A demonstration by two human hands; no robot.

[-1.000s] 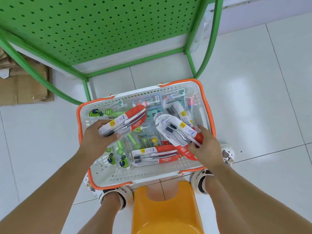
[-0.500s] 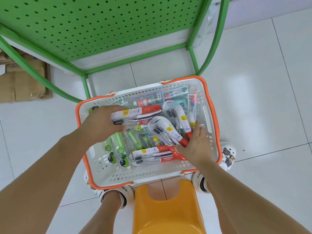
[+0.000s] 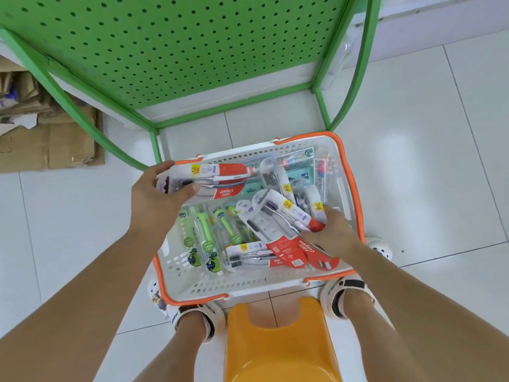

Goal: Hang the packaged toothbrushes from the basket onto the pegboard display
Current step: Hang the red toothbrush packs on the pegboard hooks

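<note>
Landmark: white basket (image 3: pixel 345 172), orange rim, on the tiled floor (image 3: pixel 429 161).

Nearest the camera, on the near side of the basket: yellow stool (image 3: pixel 278 343), its front edge just short of the basket's near wall. A sandalled foot stands at each near corner of the basket.

Over the basket's near-right corner: right hand (image 3: pixel 329 238), fingers curled onto the red end of a white-and-red toothbrush pack (image 3: pixel 281 213), which tilts up toward the basket's middle. Pinched, not lifted clear; its lower end rests among other packs.

Basket floor: red pack (image 3: pixel 256 256) flat along the near wall; green packs (image 3: pixel 205 238) side by side in the near-left part; teal and clear packs crowd the far-right part.

Over the basket's far-left corner: left hand (image 3: pixel 158 197), thumb on top and fingers beneath, gripping a second red-and-white pack (image 3: pixel 217 180) held level above the contents.

Beyond the far wall: green pegboard (image 3: pixel 176 45) on a green frame. Far left of the basket: flattened cardboard (image 3: pixel 52 142).
</note>
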